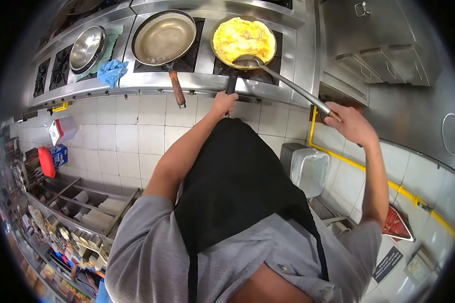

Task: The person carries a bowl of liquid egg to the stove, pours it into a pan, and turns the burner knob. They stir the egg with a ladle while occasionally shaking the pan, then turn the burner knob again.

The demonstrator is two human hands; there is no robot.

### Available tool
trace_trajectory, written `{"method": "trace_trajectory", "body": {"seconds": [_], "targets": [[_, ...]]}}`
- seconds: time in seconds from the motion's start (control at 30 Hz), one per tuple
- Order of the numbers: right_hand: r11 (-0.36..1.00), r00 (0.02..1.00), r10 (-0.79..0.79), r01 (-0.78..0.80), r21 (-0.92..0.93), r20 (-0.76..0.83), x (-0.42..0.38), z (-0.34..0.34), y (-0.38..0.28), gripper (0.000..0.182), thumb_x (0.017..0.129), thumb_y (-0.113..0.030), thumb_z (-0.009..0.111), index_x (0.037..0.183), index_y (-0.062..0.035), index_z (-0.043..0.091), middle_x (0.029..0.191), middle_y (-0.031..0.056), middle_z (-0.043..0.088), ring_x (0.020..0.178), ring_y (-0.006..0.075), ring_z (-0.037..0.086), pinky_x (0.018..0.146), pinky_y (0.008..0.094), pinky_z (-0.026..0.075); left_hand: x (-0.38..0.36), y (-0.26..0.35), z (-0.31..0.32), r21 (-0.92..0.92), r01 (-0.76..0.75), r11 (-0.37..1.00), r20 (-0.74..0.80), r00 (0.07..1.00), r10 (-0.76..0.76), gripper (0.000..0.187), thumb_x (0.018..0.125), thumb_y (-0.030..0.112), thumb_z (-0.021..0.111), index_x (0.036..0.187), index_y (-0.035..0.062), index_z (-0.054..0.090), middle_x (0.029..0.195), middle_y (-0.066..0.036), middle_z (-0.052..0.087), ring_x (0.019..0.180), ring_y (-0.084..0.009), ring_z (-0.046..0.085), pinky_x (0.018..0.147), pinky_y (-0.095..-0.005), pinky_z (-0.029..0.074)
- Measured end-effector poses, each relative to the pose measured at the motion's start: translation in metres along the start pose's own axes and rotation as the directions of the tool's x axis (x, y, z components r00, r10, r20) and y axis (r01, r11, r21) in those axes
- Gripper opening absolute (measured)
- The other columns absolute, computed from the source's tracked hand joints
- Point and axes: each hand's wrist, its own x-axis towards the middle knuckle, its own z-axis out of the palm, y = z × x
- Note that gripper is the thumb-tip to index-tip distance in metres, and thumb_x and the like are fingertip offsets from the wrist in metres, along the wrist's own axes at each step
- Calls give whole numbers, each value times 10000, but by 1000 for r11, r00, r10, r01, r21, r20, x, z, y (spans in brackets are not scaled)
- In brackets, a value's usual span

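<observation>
Head view: on the stove (149, 80) at right, a pan (211, 44) of yellow mixture (240, 38) is gripped at its handle (231, 83) by the left hand (224, 103) and a ladle (294, 87) by the right hand (352, 122), though spillage could be caused by hard pushing.

Watching from my end, I see a stainless-steel worktop (151, 80) with a smooth, reflective finish. The ladle (293, 87) is bare metal with a soft sheen, and the egg mixture (242, 38) looks moist, glossy and lumpy. I make out a matt black pan handle (231, 83), while the empty frying pan (166, 38) shows dull, worn metal and a wooden grip (176, 86). The blue rag (112, 73) is crumpled cloth; the black apron (232, 187) is matt fabric; the floor tiles (126, 139) look smooth and slightly glossy.
</observation>
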Motion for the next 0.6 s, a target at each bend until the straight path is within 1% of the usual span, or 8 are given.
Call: {"method": "trace_trajectory", "body": {"seconds": [0.07, 0.1, 0.13, 0.2, 0.3, 0.4, 0.53, 0.6], "targets": [[998, 994, -10, 17, -61, 112, 11, -16, -20, 284, 893, -232, 614, 1060, -8, 564, 836, 226, 626, 785, 417, 586, 690, 438, 451, 6, -9, -1, 6, -25, 1000, 12, 1000, 25, 178, 790, 132, 630, 730, 50, 484, 529, -14, 460, 387, -118, 424, 354, -301, 349], [981, 958, 186, -170, -90, 218, 15, -29, -44, 296, 904, -247, 593, 1070, -4, 566, 857, 219, 645, 829, 416, 603, 718, 450, 460, 10, -15, -1, 9, -55, 998, 14, 998, 55, 170, 784, 133, 624, 727, 47, 489, 527, -13, 463, 382, -117, 426, 347, -305, 350], [980, 956, 193, -176, -94, 220, 22, -27, -41, 296, 904, -247, 593, 1070, -4, 566, 857, 219, 645, 829, 416, 603, 718, 450, 460, 10, -17, -2, 4, -51, 999, 19, 998, 51, 170, 784, 133, 624, 727, 47, 489, 527, -13, 463, 382, -117, 426, 347, -305, 350], [982, 991, 25, 0, -187, 133, 35, -12, -27, 298, 914, -260, 573, 1076, -10, 567, 886, 198, 668, 851, 409, 616, 743, 474, 473, 10, -19, -2, 31, -69, 997, 5, 998, 69, 168, 780, 137, 622, 730, 37, 497, 530, -16, 477, 380, -117, 444, 336, -308, 360], [940, 999, 11, 5, -341, 43, 40, 4, -21, 308, 919, -267, 564, 1129, -42, 565, 916, 184, 680, 886, 399, 629, 770, 498, 483, 11, -23, -2, 49, -84, 995, -14, 996, 85, 172, 778, 143, 619, 723, 36, 496, 529, -15, 482, 374, -116, 449, 333, -308, 369], [937, 997, 75, -66, -344, 11, 34, 10, -35, 344, 921, -256, 560, 1210, -72, 533, 903, 204, 662, 928, 413, 602, 794, 496, 473, 17, -32, -6, 48, -110, 993, -12, 994, 111, 167, 778, 141, 621, 730, 38, 498, 530, -15, 485, 372, -114, 446, 331, -303, 368], [928, 998, 58, -63, -368, -25, 32, 15, -37, 355, 924, -253, 561, 1230, -75, 532, 911, 198, 667, 936, 407, 606, 796, 494, 477, 23, -39, -7, 44, -116, 992, -12, 993, 117, 165, 778, 139, 624, 733, 41, 499, 529, -13, 482, 370, -113, 444, 326, -299, 361], [908, 998, 57, -64, -414, -30, 30, 15, -41, 287, 930, -234, 563, 1155, -58, 551, 920, 170, 685, 914, 386, 636, 790, 498, 493, 24, -41, -8, -6, -97, 995, 14, 995, 98, 170, 779, 139, 628, 735, 44, 495, 529, -11, 479, 371, -108, 439, 322, -293, 352]]}}
